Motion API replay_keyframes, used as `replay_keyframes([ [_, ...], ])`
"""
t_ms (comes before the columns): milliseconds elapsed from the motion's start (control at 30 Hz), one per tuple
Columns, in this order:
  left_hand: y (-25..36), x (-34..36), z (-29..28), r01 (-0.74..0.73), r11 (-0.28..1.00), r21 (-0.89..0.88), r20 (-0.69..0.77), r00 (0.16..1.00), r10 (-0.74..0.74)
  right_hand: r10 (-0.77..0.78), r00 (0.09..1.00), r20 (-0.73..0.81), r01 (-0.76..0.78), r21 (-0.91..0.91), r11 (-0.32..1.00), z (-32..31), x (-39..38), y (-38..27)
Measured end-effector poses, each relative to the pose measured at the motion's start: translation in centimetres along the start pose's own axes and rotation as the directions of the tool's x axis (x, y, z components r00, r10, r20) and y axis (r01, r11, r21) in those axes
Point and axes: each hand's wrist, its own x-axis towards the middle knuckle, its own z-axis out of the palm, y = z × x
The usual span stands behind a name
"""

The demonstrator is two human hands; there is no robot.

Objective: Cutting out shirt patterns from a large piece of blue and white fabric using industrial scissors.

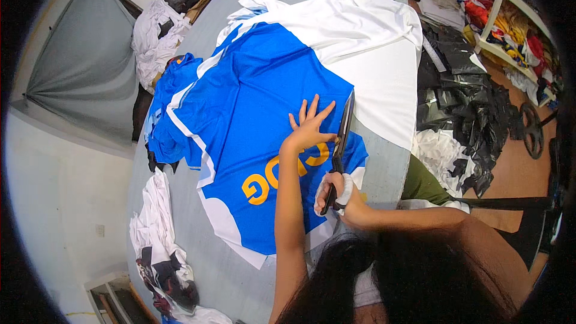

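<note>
Blue fabric [246, 90] with large yellow lettering and white borders lies spread on the pale grey table [384, 168]. My left hand [309, 126] is laid on it with fingers splayed, its thumb beside the blades. Large black-handled scissors [343, 126] are in my right hand [345, 198], which has a white wrap around it where it grips the handles. The long blades point away from me along the right edge of the blue piece, where the cut edge meets bare table and white fabric [372, 42]. Whether the blades are parted is hard to tell.
White garments [153, 216] are heaped along the left edge, and more cloth [156, 42] at the back left. Right of the table are black plastic bags [456, 108], a shelf [498, 42] of colourful fabric and a black wheel [531, 132]. An olive-clad leg [423, 186] shows beside the table.
</note>
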Motion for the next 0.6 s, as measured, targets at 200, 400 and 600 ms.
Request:
replay_keyframes([
  [200,-0.45,0.12,-0.09,-0.003,0.999,-0.039,0.029,1.000,0.005,-0.014,1.000,0.021,0.015,-0.020,1.000,-0.08,-0.01,-0.01],
  [400,-0.38,0.17,-0.03,-0.006,0.999,-0.034,0.031,0.999,0.007,-0.035,0.998,0.053,0.031,0.064,0.997,0.57,-0.28,-0.44],
  [600,-0.48,0.27,0.00,-0.012,1.000,-0.028,0.036,0.999,0.013,-0.031,0.998,0.050,0.031,0.019,0.999,0.34,0.06,-0.29],
])
